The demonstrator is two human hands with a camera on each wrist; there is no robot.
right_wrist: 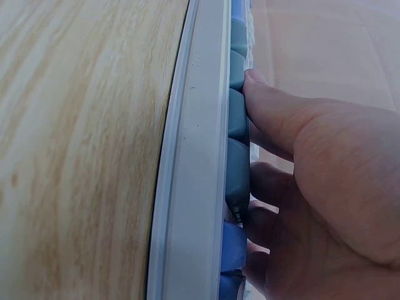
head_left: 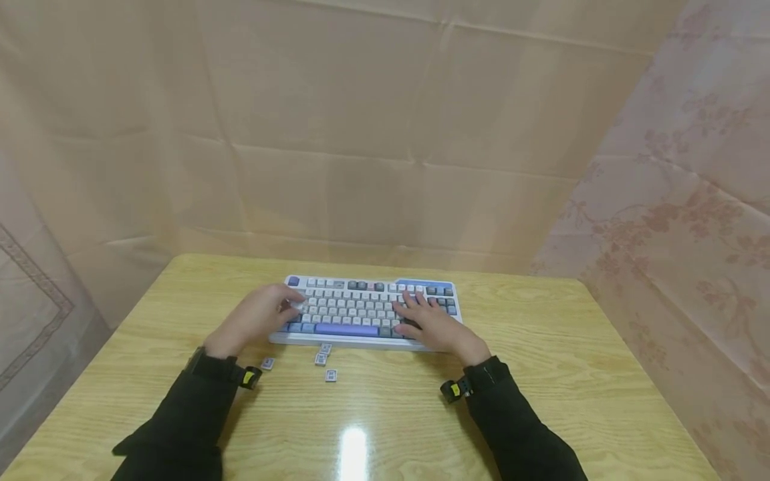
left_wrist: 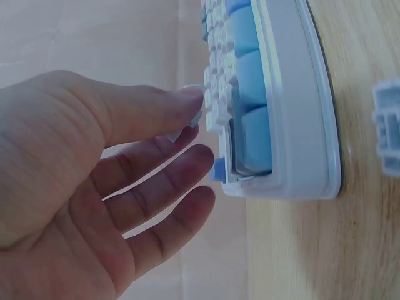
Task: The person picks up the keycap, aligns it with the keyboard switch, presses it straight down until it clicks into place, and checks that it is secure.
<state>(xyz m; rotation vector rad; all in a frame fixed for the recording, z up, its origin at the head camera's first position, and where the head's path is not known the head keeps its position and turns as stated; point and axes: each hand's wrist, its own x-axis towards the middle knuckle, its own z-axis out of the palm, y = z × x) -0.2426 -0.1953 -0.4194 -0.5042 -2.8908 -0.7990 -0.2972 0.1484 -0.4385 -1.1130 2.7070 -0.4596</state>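
Note:
A white keyboard (head_left: pixel 347 330) with white, grey and blue keys and a long purple space bar lies on the table. My left hand (head_left: pixel 255 317) is over its left end, pinching a small pale keycap (left_wrist: pixel 185 128) between thumb and index finger, close above the white keys. The other fingers of that hand are loosely bent beside the keyboard's left edge. On the right part of the keys rests my right hand (head_left: pixel 438 327), its fingers spread, the thumb lying on the grey keys (right_wrist: pixel 237 115) of the front row.
Several loose keycaps lie on the wooden table (head_left: pixel 541 374) in front of the keyboard, one keycap (head_left: pixel 331 376) nearest to me and another keycap (head_left: pixel 267 363) by my left wrist. Behind the table hangs a beige cloth (head_left: pixel 361 133), with a flowered cloth (head_left: pixel 680 200) at the right.

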